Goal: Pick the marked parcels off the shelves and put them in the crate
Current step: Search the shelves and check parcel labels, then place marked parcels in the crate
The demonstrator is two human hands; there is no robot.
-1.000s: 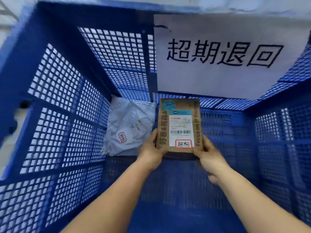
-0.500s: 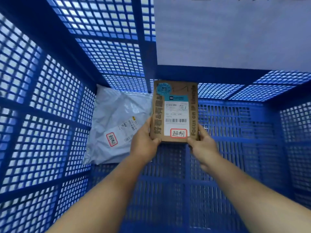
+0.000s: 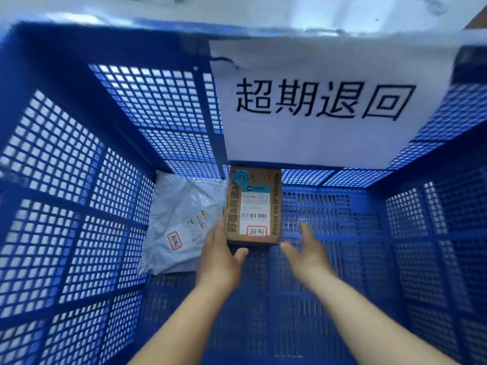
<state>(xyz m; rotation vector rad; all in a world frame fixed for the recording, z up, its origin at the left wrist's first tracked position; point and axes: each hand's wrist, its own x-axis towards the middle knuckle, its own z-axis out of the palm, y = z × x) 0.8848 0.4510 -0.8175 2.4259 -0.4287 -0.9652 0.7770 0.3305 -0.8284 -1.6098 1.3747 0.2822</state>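
Head cam: cardboard parcel (image 3: 253, 206) lies on crate (image 3: 79, 206) floor, label up. Left hand (image 3: 220, 255) touches it w/ straight fingers; right hand (image 3: 303, 248) spread, apart. Better release flat beside grey mailer (image 3: 181, 222).

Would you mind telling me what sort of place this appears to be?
Probably a parcel depot or pickup station handling returns. A blue mesh crate carries a paper sign reading "超期退回", and inside lie a cardboard parcel and a grey mailer bag, each with shipping labels and a red-bordered sticker.

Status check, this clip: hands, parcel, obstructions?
Left hand open, touching brown cardboard box. Right hand open, clear. Box down in blue crate beside grey polybag. No obstructions.
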